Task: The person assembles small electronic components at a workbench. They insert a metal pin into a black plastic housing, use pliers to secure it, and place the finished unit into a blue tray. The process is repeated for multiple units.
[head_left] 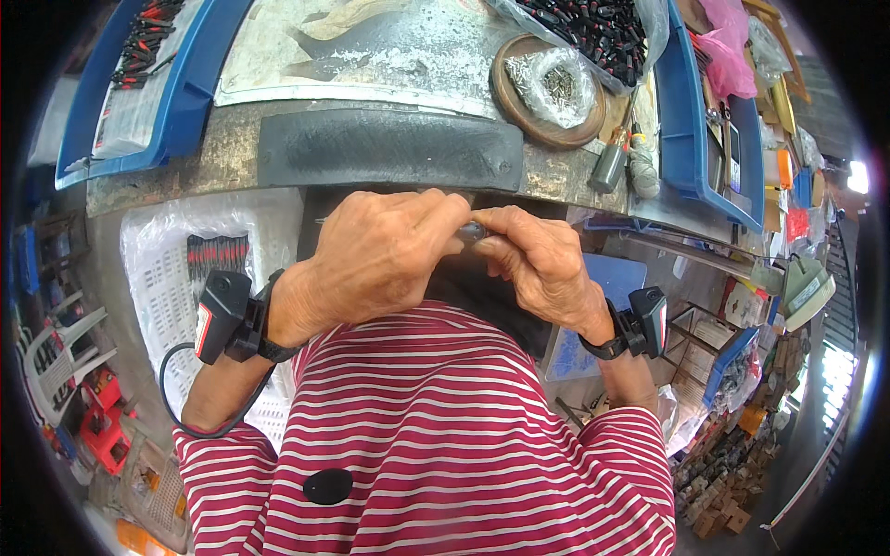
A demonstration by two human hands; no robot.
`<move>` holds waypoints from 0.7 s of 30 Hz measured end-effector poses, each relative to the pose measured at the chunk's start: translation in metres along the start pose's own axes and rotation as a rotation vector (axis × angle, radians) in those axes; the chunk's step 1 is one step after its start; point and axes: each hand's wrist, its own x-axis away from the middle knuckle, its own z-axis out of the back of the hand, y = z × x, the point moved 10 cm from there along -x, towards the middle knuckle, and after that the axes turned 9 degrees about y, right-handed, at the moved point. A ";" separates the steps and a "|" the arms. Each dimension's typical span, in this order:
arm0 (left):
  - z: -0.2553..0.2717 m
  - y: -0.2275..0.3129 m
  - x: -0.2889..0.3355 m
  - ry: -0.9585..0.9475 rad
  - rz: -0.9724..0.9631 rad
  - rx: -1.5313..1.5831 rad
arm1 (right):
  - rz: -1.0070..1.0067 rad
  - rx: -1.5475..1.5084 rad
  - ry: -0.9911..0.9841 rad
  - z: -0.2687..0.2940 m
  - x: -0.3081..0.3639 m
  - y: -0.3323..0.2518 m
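Note:
My left hand [389, 246] and my right hand [542, 259] meet in front of my body, just off the near edge of the bench. Both are closed, fingertips pinching a small, dark, rounded piece [473, 232] between them. Most of that piece is covered by the fingers, so its kind is not clear. Right beyond the hands, a dark grey pad [389, 150] is fixed along the bench edge.
Blue bins [190, 111] with black-and-red handled tools flank the bench [565, 176]. A round wooden tray [505, 88] holds a bag of small metal parts. Nearby lies a screwdriver [610, 162]. Below left, a white crate [153, 278] holds a row of black-and-red pieces [218, 255].

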 end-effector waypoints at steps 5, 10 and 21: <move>0.001 -0.005 0.003 0.012 0.041 0.032 | 0.064 0.036 0.025 0.000 -0.001 -0.002; -0.004 -0.004 0.007 -0.005 0.044 0.047 | 0.124 0.106 0.028 -0.002 0.002 -0.006; -0.009 0.001 0.010 0.027 -0.005 0.056 | 0.178 0.158 0.044 -0.005 0.005 -0.015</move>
